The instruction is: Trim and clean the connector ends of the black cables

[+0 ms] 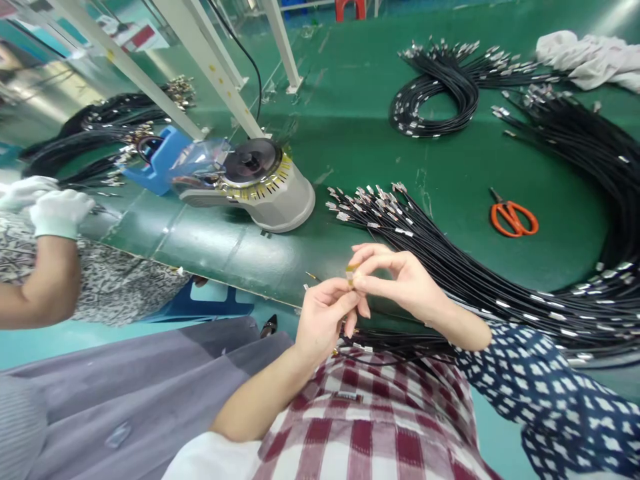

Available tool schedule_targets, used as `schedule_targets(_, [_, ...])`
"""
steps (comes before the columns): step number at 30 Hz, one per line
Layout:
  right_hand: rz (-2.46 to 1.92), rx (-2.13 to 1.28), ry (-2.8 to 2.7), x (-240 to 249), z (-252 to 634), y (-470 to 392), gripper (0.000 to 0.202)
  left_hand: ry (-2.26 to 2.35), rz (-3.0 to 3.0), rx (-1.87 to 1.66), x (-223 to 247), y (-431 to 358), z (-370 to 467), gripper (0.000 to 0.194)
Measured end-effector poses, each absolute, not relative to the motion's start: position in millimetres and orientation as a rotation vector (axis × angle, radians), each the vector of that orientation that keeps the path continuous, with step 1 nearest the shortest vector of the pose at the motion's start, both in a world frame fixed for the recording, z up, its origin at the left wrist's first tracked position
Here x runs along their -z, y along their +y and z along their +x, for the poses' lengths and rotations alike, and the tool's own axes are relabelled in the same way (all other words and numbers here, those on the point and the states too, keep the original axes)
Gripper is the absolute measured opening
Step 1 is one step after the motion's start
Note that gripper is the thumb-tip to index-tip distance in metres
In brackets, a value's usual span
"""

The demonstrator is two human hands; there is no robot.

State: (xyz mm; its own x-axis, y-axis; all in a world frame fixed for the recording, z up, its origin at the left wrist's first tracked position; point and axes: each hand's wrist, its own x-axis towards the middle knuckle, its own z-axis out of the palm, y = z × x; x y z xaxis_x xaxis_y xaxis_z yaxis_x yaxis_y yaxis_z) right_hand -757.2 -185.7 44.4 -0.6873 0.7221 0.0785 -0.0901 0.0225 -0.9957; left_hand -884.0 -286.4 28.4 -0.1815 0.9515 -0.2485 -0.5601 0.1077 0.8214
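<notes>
Yellowish strip in right hand, left hand just beside, grip narrow on both.

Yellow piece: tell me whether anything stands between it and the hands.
Nothing visible does. The right hand has the yellow piece at its fingertips, with the left hand close beside it. The black cables on the green table lie beyond, outside that space.

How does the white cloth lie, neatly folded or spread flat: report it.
Neither: the white cloth lies bunched up on the green tabletop, shown by its uneven creases and irregular outline.
</notes>
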Motion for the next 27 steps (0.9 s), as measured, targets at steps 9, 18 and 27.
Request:
schedule_targets(9, [-0.439,-1.851,-1.980,-50,-761,-162,0.009,0.842,0.520,-1.343,-16,-287,-892,0.021])
schedule_targets(18, [-0.658,-1.277,-2.042,-53,-771,-167,0.010,0.819,0.468,-1.395,-10,-287,-902,0.019])
schedule_targets(27, [-0.571,-1.653,-2.087,-52,-780,-169,0.020,0.762,0.628,-1.247,-12,-284,-915,0.039])
